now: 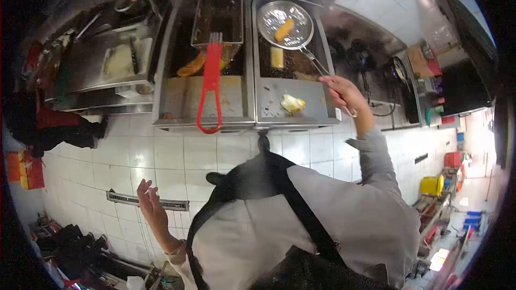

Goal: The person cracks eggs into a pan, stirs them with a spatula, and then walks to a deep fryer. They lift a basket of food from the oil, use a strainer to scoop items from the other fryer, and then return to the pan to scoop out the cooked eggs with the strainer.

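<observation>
1. The right hand [344, 95] is gripping the skimmer [270, 24] by its handle; a twisting or slackening grip could be tipping it.
2. Just left of that grip, a crumpled white-and-yellow scrap [293, 103] is lying on the ledge [271, 88]; a bump could be sending it into the fryer [299, 125].
3. Beyond the grip, a pale piece [277, 58] is sitting in the fryer; a dipping skimmer could be knocking it.
4. At the handle's far end, a golden piece [284, 29] is resting in the skimmer; tilting could be spilling it.
5. Well left of the grip, a basket's red handle [213, 80] is jutting out; a sleeve could be snagging it.
6. Farthest, the left hand [153, 207] is hanging unclenched, visibly holding nothing.
</observation>
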Tool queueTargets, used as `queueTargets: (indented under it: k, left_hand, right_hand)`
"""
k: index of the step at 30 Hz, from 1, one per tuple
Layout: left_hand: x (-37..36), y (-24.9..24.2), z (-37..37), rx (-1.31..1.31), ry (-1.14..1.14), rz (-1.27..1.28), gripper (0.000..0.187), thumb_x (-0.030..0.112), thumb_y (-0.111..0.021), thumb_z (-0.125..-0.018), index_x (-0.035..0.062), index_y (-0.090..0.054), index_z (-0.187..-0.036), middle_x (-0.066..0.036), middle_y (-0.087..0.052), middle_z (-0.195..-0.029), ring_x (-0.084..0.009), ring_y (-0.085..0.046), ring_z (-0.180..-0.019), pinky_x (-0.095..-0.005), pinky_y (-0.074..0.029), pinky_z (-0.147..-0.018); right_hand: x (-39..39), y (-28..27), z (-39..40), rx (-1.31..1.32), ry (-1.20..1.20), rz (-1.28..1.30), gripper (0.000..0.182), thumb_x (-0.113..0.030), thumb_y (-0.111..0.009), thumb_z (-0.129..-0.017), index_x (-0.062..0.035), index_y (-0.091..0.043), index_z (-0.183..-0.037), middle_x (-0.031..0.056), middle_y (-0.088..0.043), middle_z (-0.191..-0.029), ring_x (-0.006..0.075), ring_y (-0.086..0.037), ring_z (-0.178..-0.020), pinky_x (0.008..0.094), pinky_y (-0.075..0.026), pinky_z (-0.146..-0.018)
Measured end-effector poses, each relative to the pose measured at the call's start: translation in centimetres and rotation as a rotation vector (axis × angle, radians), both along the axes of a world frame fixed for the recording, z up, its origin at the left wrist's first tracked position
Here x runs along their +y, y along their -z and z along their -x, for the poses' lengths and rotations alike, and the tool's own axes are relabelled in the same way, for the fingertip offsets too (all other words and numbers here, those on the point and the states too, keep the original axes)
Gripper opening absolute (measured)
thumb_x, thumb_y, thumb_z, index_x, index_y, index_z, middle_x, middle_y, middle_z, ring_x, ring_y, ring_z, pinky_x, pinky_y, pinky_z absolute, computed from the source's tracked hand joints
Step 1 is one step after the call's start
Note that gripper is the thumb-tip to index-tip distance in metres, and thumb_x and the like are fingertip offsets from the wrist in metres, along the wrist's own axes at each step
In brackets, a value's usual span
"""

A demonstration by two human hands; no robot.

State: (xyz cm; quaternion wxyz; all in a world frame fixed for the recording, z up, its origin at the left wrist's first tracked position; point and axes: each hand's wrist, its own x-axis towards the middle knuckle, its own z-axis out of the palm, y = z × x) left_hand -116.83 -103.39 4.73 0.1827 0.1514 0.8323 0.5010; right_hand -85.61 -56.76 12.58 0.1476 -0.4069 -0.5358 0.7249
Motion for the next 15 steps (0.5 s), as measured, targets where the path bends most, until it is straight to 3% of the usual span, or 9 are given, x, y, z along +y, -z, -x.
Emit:
queueTargets:
  k: [2, 4, 9, 15]
  left_hand:
    - [1.2, 0.3, 0.0, -0.012, 0.048, -0.047, 0.038, 0.022, -0.04, -0.097, 0.0021, -0.041, -0.129, -0.012, -0.053, -0.119, -0.0202, -0.054, -0.097, -0.0326, -0.043, -0.084]
    - [3.6, -0.7, -0.3, -0.014, 0.071, -0.117, 0.039, 0.024, -0.039, -0.097, 0.0023, -0.041, -0.129, -0.012, -0.052, -0.12, -0.0203, -0.054, -0.097, -0.0328, -0.043, -0.084]
    - [12.1, -5.0, -2.9, 0.358, 0.08, -0.294, 0.053, 0.042, -0.031, -0.096, -0.0006, -0.042, -0.127, -0.015, -0.047, -0.129, -0.0251, -0.051, -0.107, -0.0365, -0.042, -0.087]
    - [19.4, -9.8, -7.2, 0.65, 0.004, -0.27, 0.051, 0.037, -0.029, -0.096, 0.0003, -0.041, -0.129, -0.016, -0.045, -0.131, -0.0274, -0.047, -0.116, -0.0395, -0.041, -0.092]
  right_hand:
    - [-0.3, -0.3, -5.7, -0.075, 0.015, 0.02, 0.029, -0.016, -0.044, -0.095, 0.0014, -0.048, -0.117, -0.0033, -0.039, -0.051, 0.0052, -0.029, -0.034, 0.02, -0.022, -0.031]
    - [-0.2, -0.3, -10.6, -0.462, -0.082, -0.101, 0.028, -0.015, -0.046, -0.093, 0.0009, -0.05, -0.115, -0.0024, -0.042, -0.052, 0.0049, -0.032, -0.034, 0.02, -0.023, -0.032]
    - [2.3, 1.7, -17.3, -0.52, -0.273, 0.058, 0.025, -0.011, -0.049, -0.091, -0.001, -0.052, -0.114, -0.002, -0.044, -0.055, 0.0048, -0.034, -0.035, 0.0208, -0.024, -0.032]
    - [7.2, 5.9, -18.7, -0.574, -0.477, -0.021, 0.026, -0.012, -0.049, -0.092, -0.0027, -0.051, -0.116, -0.0028, -0.043, -0.055, 0.0048, -0.034, -0.039, 0.0219, -0.027, -0.036]
